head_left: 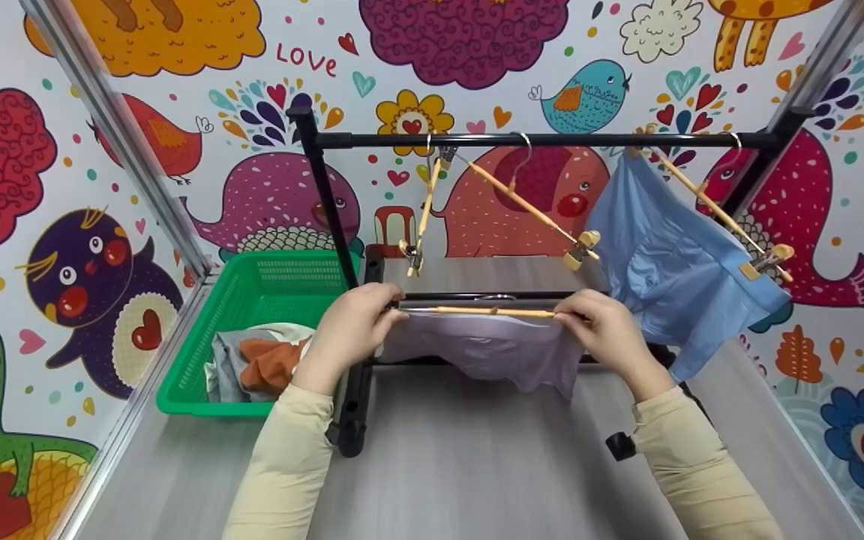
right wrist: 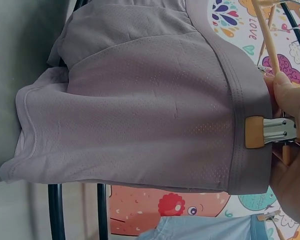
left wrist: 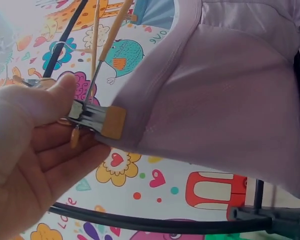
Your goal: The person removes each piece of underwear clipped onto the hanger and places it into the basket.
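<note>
A pair of lavender underpants (head_left: pixel 499 349) hangs by its waistband from a wooden clip hanger (head_left: pixel 496 311), in front of a black rack. My left hand (head_left: pixel 353 326) grips the hanger's left end. In the left wrist view, the thumb lies over the metal-and-wood clip (left wrist: pixel 112 122), which bites the waistband corner, with the fingers behind it. My right hand (head_left: pixel 608 330) pinches the other end. Its clip (right wrist: pixel 255 132) also sits on the waistband in the right wrist view. The hanger's hook is largely hidden in the head view.
From the rack's top bar (head_left: pixel 469 140) hang two bare clip hangers (head_left: pixel 424 210) and, at right, light blue underpants (head_left: pixel 672 255) on another hanger. A green basket (head_left: pixel 177 375) at left holds grey, white and orange cloth (head_left: pixel 274 364). The rack stands on a grey table (head_left: pixel 477 480).
</note>
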The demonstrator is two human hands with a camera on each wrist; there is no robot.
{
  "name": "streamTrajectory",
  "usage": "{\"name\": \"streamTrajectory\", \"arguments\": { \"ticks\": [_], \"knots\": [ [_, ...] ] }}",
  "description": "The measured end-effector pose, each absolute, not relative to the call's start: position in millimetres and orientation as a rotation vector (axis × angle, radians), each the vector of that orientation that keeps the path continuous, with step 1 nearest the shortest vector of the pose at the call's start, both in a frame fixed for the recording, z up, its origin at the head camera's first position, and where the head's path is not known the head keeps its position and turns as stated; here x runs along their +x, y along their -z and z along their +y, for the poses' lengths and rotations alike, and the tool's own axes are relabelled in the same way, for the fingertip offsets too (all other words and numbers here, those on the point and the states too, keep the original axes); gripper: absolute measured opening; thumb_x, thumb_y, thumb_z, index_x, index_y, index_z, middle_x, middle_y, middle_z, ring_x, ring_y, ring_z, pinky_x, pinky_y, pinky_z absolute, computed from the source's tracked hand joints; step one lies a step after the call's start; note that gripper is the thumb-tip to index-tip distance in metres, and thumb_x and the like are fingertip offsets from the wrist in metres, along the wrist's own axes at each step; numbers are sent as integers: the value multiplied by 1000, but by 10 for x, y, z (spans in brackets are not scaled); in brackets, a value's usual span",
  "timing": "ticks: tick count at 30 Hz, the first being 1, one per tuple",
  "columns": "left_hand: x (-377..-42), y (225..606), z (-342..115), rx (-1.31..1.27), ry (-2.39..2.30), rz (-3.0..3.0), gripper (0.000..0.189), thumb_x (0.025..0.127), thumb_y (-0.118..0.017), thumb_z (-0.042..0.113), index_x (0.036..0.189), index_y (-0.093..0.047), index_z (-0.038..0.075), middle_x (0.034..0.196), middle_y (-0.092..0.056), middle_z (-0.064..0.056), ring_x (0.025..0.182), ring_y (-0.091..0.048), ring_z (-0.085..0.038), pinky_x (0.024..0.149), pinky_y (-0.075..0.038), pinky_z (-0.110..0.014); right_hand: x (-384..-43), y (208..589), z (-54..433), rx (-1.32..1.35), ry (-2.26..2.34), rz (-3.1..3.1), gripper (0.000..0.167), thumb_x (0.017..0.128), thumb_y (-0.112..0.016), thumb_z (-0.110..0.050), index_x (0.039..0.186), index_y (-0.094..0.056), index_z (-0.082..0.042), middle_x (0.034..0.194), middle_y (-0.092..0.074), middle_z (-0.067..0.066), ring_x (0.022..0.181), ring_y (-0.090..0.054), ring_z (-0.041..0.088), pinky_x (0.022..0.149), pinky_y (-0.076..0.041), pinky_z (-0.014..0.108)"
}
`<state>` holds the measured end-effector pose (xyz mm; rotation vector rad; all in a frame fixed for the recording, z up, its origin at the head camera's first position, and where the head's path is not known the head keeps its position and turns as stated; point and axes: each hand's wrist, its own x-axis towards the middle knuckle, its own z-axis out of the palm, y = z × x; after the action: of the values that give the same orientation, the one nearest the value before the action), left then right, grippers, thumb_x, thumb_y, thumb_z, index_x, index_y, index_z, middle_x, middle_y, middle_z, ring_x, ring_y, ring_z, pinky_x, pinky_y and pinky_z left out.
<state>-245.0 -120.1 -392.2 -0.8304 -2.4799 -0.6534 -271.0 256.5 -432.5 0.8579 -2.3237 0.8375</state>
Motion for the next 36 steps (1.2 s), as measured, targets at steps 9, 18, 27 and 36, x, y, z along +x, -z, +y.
{"name": "streamTrajectory", "arguments": {
  "ticks": [9, 18, 27, 36],
  "knots": [
    [-2422, 4131, -1232, -773, 690, -2514, 16, 88, -75, 11, 99, -68, 3, 93, -69, -10, 86, -66, -26, 78, -54, -43, -2744, 4475, 2521, 883, -825, -2341, 6, 84, -77, -6, 85, -73, -10, 84, -66, -2, 77, -60, 12, 66, -50, 32],
    [-2425, 4388, -1244, -696, 734, -2545, 13, 88, -74, 10, 99, -68, 7, 93, -69, -9, 85, -67, -27, 76, -54, -44, -2756, 4638, 2473, 882, -820, -2387, 7, 84, -78, -7, 84, -72, -11, 81, -64, -3, 72, -57, 10, 63, -49, 33],
    [-2426, 4641, -1229, -604, 747, -2601, 12, 90, -72, 12, 100, -67, 8, 93, -68, -8, 84, -66, -26, 74, -53, -43, -2745, 4799, 2423, 828, -842, -2472, 8, 86, -77, -10, 81, -72, -14, 80, -63, -5, 70, -57, 10, 64, -49, 34],
    [-2411, 4790, -1197, -529, 736, -2597, 12, 91, -71, 11, 100, -67, 5, 93, -68, -10, 81, -67, -27, 70, -54, -42, -2770, 4943, 2403, 849, -835, -2468, 4, 87, -76, -13, 83, -73, -14, 82, -66, -5, 71, -58, 10, 64, -49, 34]
  ]
}}
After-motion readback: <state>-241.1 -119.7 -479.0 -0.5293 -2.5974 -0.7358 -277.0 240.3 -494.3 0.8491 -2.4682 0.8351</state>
